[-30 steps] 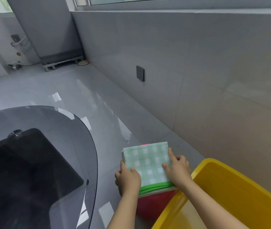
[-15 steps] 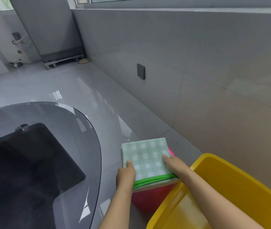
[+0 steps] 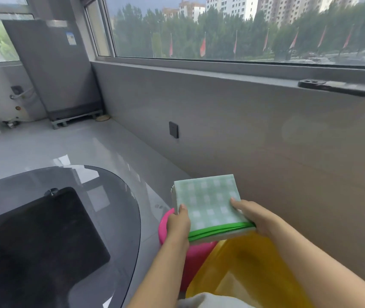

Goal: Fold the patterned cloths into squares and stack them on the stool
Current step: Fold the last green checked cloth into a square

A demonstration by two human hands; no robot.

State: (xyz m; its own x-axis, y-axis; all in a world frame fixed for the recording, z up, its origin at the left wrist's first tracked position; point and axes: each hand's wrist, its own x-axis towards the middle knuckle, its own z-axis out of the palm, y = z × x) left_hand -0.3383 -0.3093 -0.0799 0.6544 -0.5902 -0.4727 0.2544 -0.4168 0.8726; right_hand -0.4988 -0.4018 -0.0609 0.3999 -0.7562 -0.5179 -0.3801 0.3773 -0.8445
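Note:
A stack of folded green-and-white checked cloths with a bright green hem sits square in both my hands, above the pink stool. My left hand grips the stack's near left edge. My right hand holds its right side, thumb on top. The stack looks raised off the stool, whose pink rim shows at the lower left beneath it. Most of the stool top is hidden by the cloths.
A yellow plastic tub stands at the lower right against the stool, with pale cloth at its near edge. A round dark glass table fills the left. A grey wall with a socket runs on the right; a black phone lies on the sill.
The view has tilted up, showing the window. The stack has come up and toward me off the stool, with both hands now gripping its sides.

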